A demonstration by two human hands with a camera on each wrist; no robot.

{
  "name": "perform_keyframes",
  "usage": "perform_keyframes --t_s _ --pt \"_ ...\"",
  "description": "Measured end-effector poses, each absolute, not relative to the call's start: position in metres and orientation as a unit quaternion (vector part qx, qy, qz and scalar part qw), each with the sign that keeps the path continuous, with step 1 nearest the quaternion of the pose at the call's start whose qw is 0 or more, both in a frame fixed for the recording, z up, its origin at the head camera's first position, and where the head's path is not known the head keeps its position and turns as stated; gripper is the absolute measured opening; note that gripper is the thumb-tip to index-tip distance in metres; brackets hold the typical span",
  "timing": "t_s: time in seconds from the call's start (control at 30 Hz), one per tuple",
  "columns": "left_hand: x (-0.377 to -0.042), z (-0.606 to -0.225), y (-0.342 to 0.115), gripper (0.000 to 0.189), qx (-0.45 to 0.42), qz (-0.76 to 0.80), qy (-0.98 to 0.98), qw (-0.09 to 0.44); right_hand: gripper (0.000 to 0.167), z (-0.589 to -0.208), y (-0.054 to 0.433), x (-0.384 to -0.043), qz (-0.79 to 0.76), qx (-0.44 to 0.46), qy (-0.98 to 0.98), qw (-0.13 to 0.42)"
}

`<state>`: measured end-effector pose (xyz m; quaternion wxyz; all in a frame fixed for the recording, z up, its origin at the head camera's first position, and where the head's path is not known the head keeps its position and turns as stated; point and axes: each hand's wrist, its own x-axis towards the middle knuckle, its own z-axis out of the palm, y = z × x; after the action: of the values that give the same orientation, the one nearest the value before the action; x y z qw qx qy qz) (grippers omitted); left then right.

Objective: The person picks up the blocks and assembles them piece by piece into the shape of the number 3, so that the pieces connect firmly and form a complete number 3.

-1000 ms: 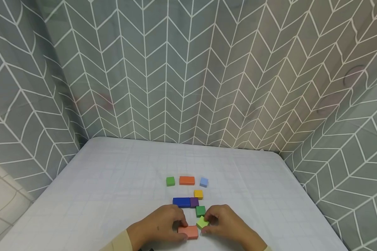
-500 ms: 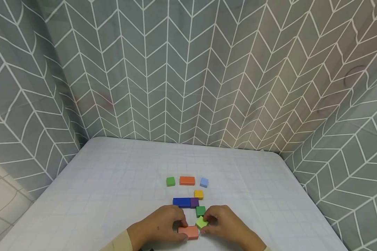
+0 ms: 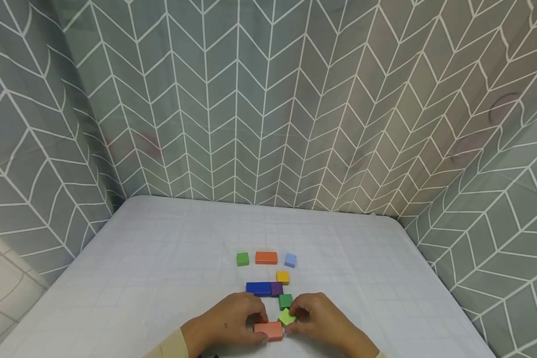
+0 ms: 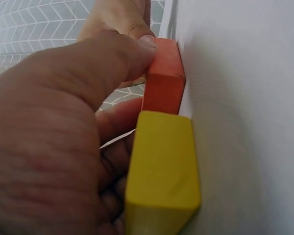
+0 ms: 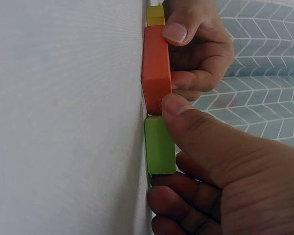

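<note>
My left hand (image 3: 232,318) holds a coral rectangular block (image 3: 270,331) between thumb and fingers at the near side of the layout. In the left wrist view a yellow block (image 4: 164,161) stands end to end with the coral one under my palm; the hand hides it from the head view. My right hand (image 3: 324,320) pinches a lime green block (image 3: 287,317) set at an angle just right of the coral block. In the right wrist view that lime block (image 5: 160,147) sits right at the coral block's end. A darker green block (image 3: 285,301) lies just beyond it.
Farther back, a blue block (image 3: 258,288) lies against a purple block (image 3: 276,289), with a small yellow-orange block (image 3: 283,277) behind. A green block (image 3: 242,259), a red-orange block (image 3: 266,257) and a light blue block (image 3: 291,260) form the far row. Patterned curtains (image 3: 268,124) surround the white table (image 3: 161,248).
The lime green block has shifted slightly left and turned a little in my right hand's fingers. My left hand stays in place on the coral block.
</note>
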<state>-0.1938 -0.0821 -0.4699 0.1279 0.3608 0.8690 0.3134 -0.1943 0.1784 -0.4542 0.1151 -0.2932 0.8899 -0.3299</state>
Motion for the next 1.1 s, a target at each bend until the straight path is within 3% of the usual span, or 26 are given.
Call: perform_keyframes --t_s 0.4,0.73,1.1 --pt "-0.196 -0.470 -0.084 0.024 0.369 0.328 0.861 0.120 0.033 -0.456 0.181 -0.196 -0.343 -0.292 0.887 0.106" --pt "-0.189 -0.469 -0.083 0.027 0.348 0.330 0.863 0.157 0.028 -0.458 0.182 -0.194 -0.353 -0.279 0.884 0.131" --pt "-0.189 -0.471 -0.090 0.030 0.333 0.338 0.866 0.159 0.009 -0.475 0.189 -0.200 -0.435 -0.247 0.861 0.095"
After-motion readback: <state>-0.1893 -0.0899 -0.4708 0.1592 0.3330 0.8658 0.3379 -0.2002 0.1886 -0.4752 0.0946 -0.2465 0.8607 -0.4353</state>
